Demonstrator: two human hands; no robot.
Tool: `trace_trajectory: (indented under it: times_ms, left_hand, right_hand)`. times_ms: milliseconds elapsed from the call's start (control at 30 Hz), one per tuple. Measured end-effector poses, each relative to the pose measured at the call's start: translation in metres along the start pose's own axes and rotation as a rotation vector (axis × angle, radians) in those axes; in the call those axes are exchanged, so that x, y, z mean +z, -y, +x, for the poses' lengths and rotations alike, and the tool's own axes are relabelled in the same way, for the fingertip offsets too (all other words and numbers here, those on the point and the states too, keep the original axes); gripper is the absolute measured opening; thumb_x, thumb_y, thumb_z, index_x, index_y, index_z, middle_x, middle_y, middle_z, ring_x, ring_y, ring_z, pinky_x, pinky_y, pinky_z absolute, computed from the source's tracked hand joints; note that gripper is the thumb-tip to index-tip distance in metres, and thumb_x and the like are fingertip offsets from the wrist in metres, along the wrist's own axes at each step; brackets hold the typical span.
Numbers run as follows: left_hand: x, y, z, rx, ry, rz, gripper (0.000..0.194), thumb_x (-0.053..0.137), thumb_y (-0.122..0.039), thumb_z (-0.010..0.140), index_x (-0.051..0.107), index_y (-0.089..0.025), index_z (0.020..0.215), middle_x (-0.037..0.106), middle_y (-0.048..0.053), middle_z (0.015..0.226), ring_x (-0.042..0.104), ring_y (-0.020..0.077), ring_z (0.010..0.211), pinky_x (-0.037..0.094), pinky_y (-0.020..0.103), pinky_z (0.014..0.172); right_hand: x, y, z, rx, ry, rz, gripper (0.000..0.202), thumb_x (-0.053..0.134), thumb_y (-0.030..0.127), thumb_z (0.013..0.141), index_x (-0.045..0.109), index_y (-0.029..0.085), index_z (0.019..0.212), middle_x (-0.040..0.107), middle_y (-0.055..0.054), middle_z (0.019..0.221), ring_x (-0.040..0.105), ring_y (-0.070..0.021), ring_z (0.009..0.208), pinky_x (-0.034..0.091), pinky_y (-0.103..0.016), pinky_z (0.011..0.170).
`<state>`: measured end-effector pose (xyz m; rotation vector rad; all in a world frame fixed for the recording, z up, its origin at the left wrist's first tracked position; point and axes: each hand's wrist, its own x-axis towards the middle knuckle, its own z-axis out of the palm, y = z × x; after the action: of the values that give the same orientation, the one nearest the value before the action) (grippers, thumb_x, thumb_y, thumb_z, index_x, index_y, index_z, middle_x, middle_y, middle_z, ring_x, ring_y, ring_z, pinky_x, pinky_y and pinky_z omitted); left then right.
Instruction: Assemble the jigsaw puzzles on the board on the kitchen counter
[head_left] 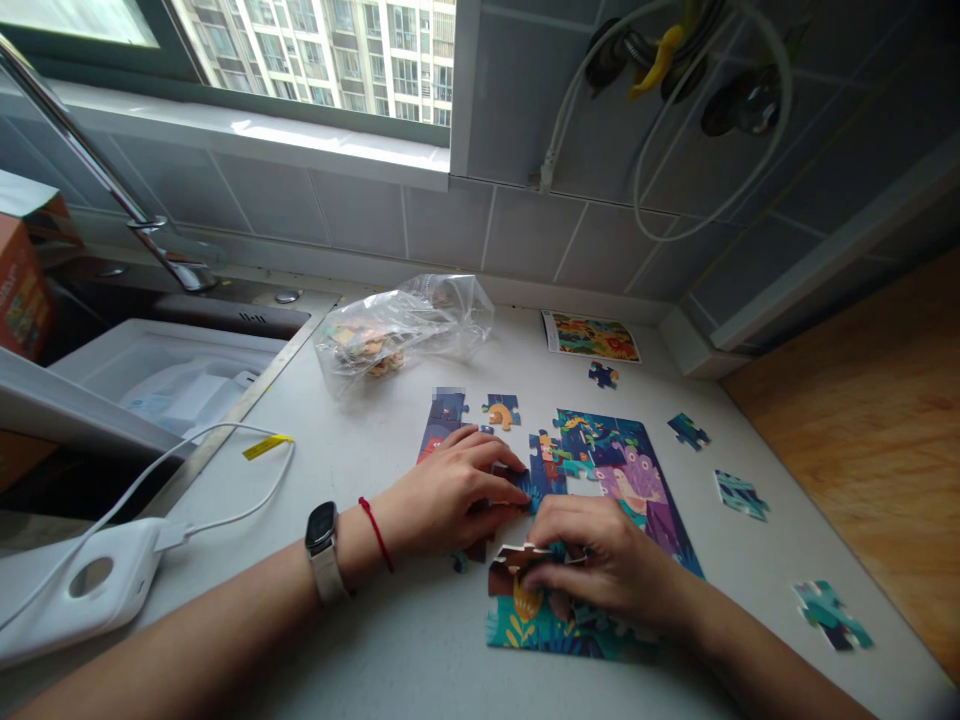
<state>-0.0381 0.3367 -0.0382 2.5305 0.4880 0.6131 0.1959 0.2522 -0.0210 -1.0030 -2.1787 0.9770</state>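
Note:
My left hand (480,480) lies palm down with its fingers stretched out. Its fingertips touch dark blue jigsaw pieces at the left edge of a partly joined puzzle section (626,460). Lower right, my right hand (607,555) has thumb and fingers closed on a brown-topped puzzle piece (504,575), which looks slightly raised. Beneath that hand is a teal joined strip (525,632) with yellow and blue plants, partly hidden by the fingers. Beyond my left hand are a dark blue strip (444,410) and a loose piece with an orange animal (501,412).
Behind lies a clear plastic bag (405,330) with puzzle pieces, and a picture card (592,337). Loose pieces (688,430) (741,494) (832,612) are scattered on the right. At left are a sink (300,335), a faucet (180,265) and a white power strip (90,590) with a cable.

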Motion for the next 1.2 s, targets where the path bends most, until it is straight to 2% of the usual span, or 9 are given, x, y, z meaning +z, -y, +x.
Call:
trace_trajectory:
  times_ms: [233,400,600,900,1033,1200]
  left_hand:
    - [-0.003,-0.003,0.001,0.025,0.004,0.040,0.018,0.067,-0.031,0.101,0.082,-0.027,0.112,0.071,0.008,0.125,0.066,0.0251,0.114,0.045,0.046,0.110]
    - [-0.005,-0.005,0.002,0.031,-0.001,0.067,0.018,0.068,-0.032,0.101,0.082,-0.028,0.111,0.072,0.008,0.123,0.065,0.0249,0.114,0.046,0.045,0.109]
    - [-0.005,-0.007,0.001,0.049,0.000,0.161,0.016,0.067,-0.036,0.102,0.081,-0.030,0.107,0.072,0.005,0.121,0.063,0.0260,0.114,0.045,0.045,0.105]
    - [-0.008,-0.011,0.004,0.069,0.020,0.236,0.013,0.068,-0.037,0.102,0.078,-0.029,0.106,0.069,0.005,0.117,0.061,0.0242,0.108,0.043,0.042,0.099]
    - [-0.008,-0.013,0.002,0.076,0.069,0.278,0.019,0.066,-0.037,0.103,0.074,-0.031,0.119,0.066,0.006,0.118,0.060,0.0247,0.103,0.043,0.042,0.096]
    - [-0.006,-0.014,0.002,0.061,0.069,0.267,0.022,0.067,-0.037,0.102,0.074,-0.033,0.122,0.064,0.007,0.124,0.059,0.0284,0.115,0.043,0.045,0.104]
  right_hand:
    - [-0.002,0.002,-0.001,0.015,0.045,-0.020,0.020,0.076,0.038,0.097,0.078,0.020,0.103,0.078,-0.005,0.092,0.071,-0.0162,0.085,0.051,-0.026,0.078]
    - [-0.003,-0.001,-0.003,0.032,0.012,-0.090,0.028,0.076,0.044,0.096,0.076,0.020,0.110,0.080,-0.006,0.096,0.073,-0.0182,0.086,0.053,-0.029,0.081]
    - [-0.001,-0.005,-0.007,0.059,0.028,-0.113,0.034,0.081,0.037,0.093,0.074,0.022,0.122,0.082,-0.006,0.102,0.075,-0.0199,0.091,0.053,-0.030,0.084]
    - [-0.002,0.000,-0.002,0.122,0.054,-0.099,0.030,0.080,0.038,0.092,0.076,0.022,0.117,0.081,-0.006,0.100,0.074,-0.0201,0.090,0.054,-0.030,0.084]
    - [-0.002,0.001,-0.002,0.121,0.046,-0.066,0.027,0.080,0.038,0.092,0.077,0.022,0.114,0.082,-0.006,0.103,0.074,-0.0212,0.093,0.054,-0.030,0.087]
    - [-0.002,0.000,-0.002,0.129,0.057,-0.081,0.026,0.080,0.037,0.092,0.078,0.023,0.114,0.082,-0.006,0.105,0.074,-0.0216,0.097,0.054,-0.031,0.088]
